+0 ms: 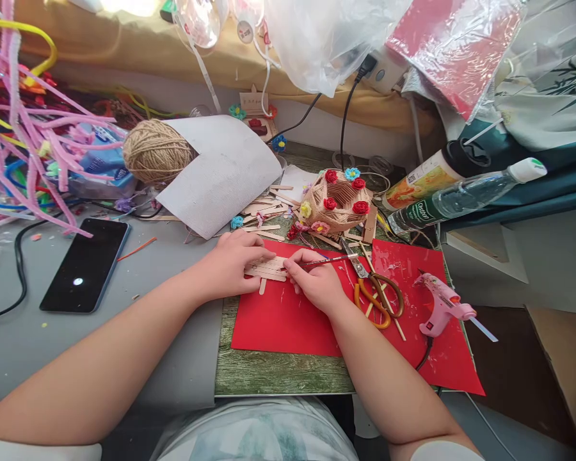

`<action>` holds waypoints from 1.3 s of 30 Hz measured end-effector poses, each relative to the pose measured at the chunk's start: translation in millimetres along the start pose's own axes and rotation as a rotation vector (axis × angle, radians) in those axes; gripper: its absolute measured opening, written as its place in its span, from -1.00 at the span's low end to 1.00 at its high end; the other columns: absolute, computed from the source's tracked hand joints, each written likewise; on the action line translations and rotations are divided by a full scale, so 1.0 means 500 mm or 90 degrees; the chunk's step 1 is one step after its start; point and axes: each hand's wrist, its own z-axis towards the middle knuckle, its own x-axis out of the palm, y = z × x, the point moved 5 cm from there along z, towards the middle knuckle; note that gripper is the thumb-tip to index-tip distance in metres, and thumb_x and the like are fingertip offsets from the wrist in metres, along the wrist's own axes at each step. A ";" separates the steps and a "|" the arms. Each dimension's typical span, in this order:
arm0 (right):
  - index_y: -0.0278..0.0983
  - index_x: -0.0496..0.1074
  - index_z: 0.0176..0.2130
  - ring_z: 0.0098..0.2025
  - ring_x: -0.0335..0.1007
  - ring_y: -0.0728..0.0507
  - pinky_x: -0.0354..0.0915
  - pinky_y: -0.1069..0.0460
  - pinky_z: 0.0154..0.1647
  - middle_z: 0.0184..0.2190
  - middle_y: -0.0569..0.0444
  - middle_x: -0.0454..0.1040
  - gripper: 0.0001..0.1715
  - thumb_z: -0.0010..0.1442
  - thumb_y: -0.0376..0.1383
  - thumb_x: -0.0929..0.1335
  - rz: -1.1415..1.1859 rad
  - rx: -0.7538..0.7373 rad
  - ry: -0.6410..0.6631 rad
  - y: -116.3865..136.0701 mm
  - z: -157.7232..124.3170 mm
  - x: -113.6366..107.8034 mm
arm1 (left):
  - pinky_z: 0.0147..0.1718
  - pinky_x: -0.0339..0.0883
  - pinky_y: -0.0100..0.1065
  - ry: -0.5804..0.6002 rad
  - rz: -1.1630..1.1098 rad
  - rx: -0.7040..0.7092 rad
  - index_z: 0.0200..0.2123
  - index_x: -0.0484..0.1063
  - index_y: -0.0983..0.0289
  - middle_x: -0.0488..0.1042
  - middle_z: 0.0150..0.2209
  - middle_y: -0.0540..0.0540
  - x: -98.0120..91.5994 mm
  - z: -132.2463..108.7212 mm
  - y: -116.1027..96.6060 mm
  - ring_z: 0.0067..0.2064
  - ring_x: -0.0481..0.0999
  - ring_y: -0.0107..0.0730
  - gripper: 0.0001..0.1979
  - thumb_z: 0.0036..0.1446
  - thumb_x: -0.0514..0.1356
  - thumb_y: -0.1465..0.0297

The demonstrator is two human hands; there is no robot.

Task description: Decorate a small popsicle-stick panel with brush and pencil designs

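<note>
My left hand (pixel 233 264) presses a small panel of craft sticks (pixel 267 269) against the red paper (pixel 288 323), thumb and fingers along its left side. Faint markings show on the panel, and one stick juts out below it. In my right hand (pixel 315 282) is a slim dark pen (pixel 333 258), its tip at the panel's right end. Scissors (pixel 378 298) with orange-brown handles lie just right of that hand, over some thin wooden sticks. Behind sits a craft-stick basket (pixel 335 203) decorated with red, blue and yellow flowers.
A pink glue gun (pixel 444 304) rests on the red paper at right. Two bottles, one a clear water bottle (pixel 465 195), lean behind it. A phone (pixel 85 266) lies left, below pink pipe cleaners (pixel 24 121). A twine ball (pixel 157 153) stands beside a white sheet (pixel 225 166).
</note>
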 end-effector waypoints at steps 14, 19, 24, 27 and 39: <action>-0.17 0.38 -0.34 -0.62 0.33 -0.04 0.26 0.04 -0.56 -0.50 0.17 0.47 -0.48 0.35 0.18 0.37 -0.071 0.006 -0.023 -0.007 0.003 0.001 | 0.10 0.14 -0.06 -0.015 0.000 0.010 0.15 0.56 0.00 0.47 0.09 0.09 0.008 0.001 0.007 0.14 0.39 -0.01 -0.44 0.02 0.28 0.32; -0.17 0.38 -0.34 -0.62 0.35 -0.04 0.27 0.04 -0.56 -0.50 0.17 0.48 -0.49 0.35 0.17 0.38 -0.066 0.008 -0.031 -0.009 0.003 0.002 | 0.10 0.13 -0.06 -0.018 -0.001 0.012 0.14 0.57 0.01 0.49 0.07 0.10 0.006 0.001 0.006 0.14 0.38 -0.01 -0.46 0.03 0.29 0.31; -0.17 0.38 -0.34 -0.61 0.37 -0.04 0.28 0.04 -0.56 -0.50 0.17 0.48 -0.50 0.35 0.16 0.39 -0.068 0.018 -0.031 -0.007 0.003 0.003 | 0.09 0.14 -0.06 -0.023 0.002 0.014 0.14 0.56 0.01 0.50 0.03 0.10 0.007 0.001 0.007 0.15 0.38 -0.01 -0.44 0.01 0.27 0.35; -0.17 0.38 -0.34 -0.61 0.37 -0.04 0.29 0.03 -0.56 -0.49 0.16 0.49 -0.48 0.33 0.19 0.39 -0.077 0.019 -0.038 -0.005 0.002 0.004 | 0.10 0.14 -0.05 -0.025 0.003 0.011 0.14 0.56 0.00 0.50 0.04 0.10 0.010 0.001 0.009 0.15 0.38 0.02 -0.44 0.00 0.28 0.34; -0.16 0.39 -0.33 -0.62 0.33 -0.04 0.26 0.04 -0.57 -0.49 0.15 0.50 -0.49 0.35 0.18 0.38 -0.076 0.020 -0.045 -0.007 0.004 0.002 | 0.10 0.13 -0.06 -0.025 0.005 0.017 0.15 0.55 0.00 0.49 0.05 0.09 0.011 0.001 0.009 0.16 0.38 -0.01 -0.44 0.02 0.29 0.32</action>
